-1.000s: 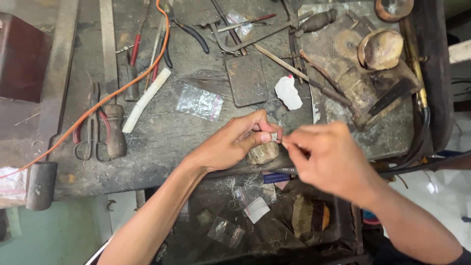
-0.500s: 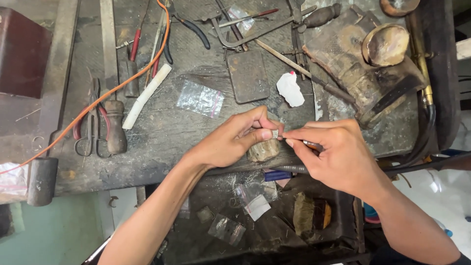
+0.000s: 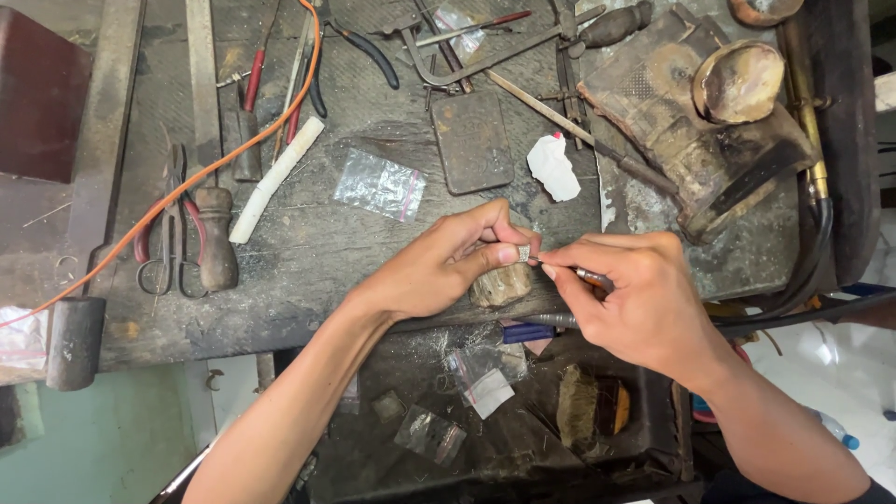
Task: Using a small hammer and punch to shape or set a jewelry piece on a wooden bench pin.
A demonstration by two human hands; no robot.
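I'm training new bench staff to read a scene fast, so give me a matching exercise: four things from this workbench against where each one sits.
Things:
1. small silver ring
2. thin metal hand tool
3. clear plastic bag
4. orange cable

Places:
A. held in the right hand
B. flat on the bench above the left hand
C. pinched in the left hand's fingertips
D. running across the bench's left side

Pairs: 1-C, 2-A, 3-B, 4-D

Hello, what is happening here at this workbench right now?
A person is doing fine work at a dirty workbench. The left hand pinches a small silver ring between its fingertips, braced over a worn wooden peg at the bench edge. The right hand holds a thin tool with its tip at the ring. Around them lie a clear plastic bag, scissors, an orange cable and a dark metal block.
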